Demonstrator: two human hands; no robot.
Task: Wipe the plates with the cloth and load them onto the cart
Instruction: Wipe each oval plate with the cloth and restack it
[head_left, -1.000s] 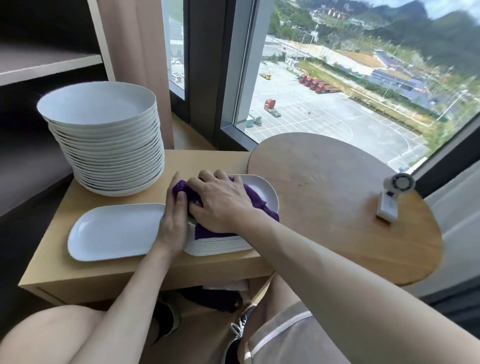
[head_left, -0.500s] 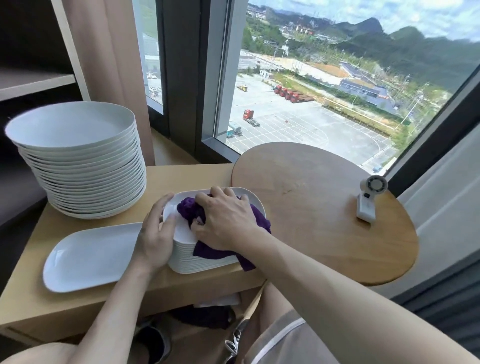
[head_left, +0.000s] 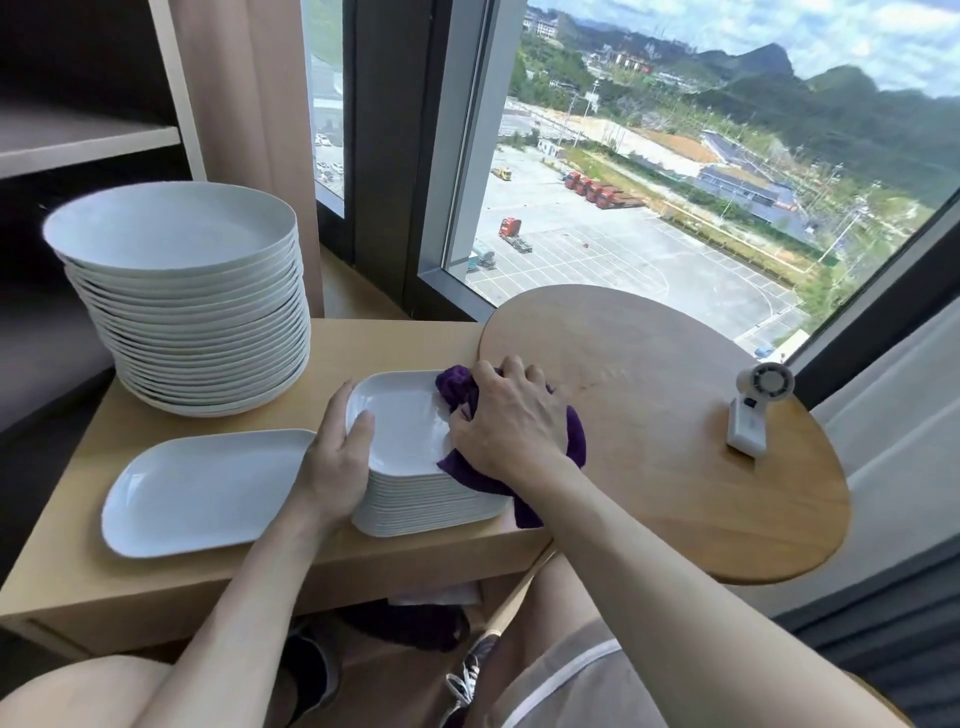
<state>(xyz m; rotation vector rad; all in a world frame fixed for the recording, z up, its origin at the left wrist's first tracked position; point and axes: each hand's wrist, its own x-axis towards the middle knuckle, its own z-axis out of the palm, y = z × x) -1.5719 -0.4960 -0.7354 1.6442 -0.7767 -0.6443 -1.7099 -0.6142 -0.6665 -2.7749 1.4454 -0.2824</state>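
The person's bare knees and pale shorts (head_left: 561, 680) fill the bottom edge, with both forearms reaching over the front of the light wooden desk (head_left: 395, 340). The left grip (head_left: 337, 467) clasps the left side of a stack of small rounded-square plates (head_left: 431, 504), its thumb lying over the rim of the top plate (head_left: 402, 423). This plate is plain glossy white, shallow with a raised rim, and looks clean where it shows. The right grip (head_left: 511, 421) is clenched round a bunched purple cloth (head_left: 457, 389), which it presses onto the right part of that top plate; a loose end of the cloth hangs down over the stack's right side.

Just left of the stack a single white oblong plate (head_left: 208, 488) lies flat on the desk. Behind it stands a tall stack of round white plates (head_left: 197, 322). To the right, a rounded wooden tabletop (head_left: 675, 452) carries a small white fan (head_left: 753, 410) standing upright. Beyond is a window (head_left: 649, 208) over a car park and hills.
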